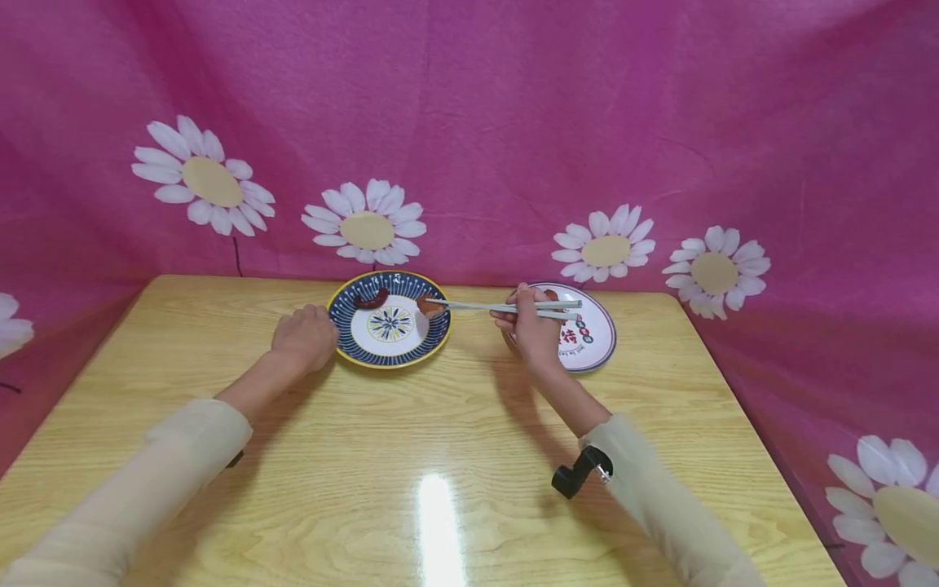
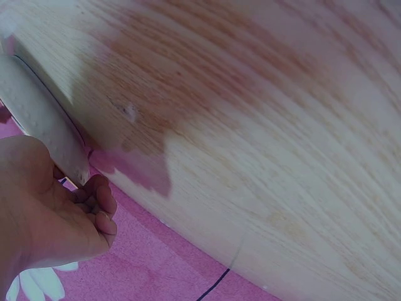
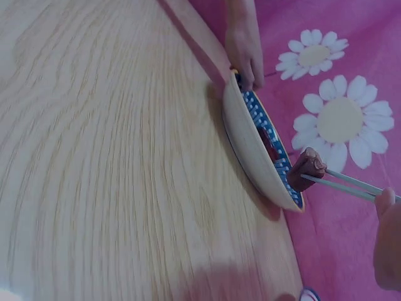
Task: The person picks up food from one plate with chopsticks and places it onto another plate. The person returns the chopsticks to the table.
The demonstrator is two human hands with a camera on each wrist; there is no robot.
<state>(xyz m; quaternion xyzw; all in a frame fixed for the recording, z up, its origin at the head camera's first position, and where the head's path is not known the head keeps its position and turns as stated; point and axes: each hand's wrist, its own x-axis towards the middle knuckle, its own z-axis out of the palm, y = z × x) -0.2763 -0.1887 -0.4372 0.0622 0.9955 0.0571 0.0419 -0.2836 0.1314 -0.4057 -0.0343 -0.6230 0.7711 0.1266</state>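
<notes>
My left hand [image 1: 308, 336] grips the left rim of a blue-patterned plate [image 1: 392, 359] with a yellow edge; in the left wrist view the fingers of that hand [image 2: 53, 213] curl at the rim. My right hand [image 1: 535, 333] holds a pair of pale chopsticks [image 1: 469, 306]. Their tips pinch a reddish-brown piece of meat [image 3: 307, 169] over the right side of this plate. A dark red, curved piece that looks like sausage [image 1: 372, 300] lies on the plate's upper left.
Beyond my right hand stands a white plate [image 1: 603, 342] with red characters, partly covered by the hand; some reddish-brown food [image 1: 552, 295] shows on it. Both plates sit near the far edge of the wooden table [image 1: 352, 456], before a pink flowered cloth [image 1: 484, 147].
</notes>
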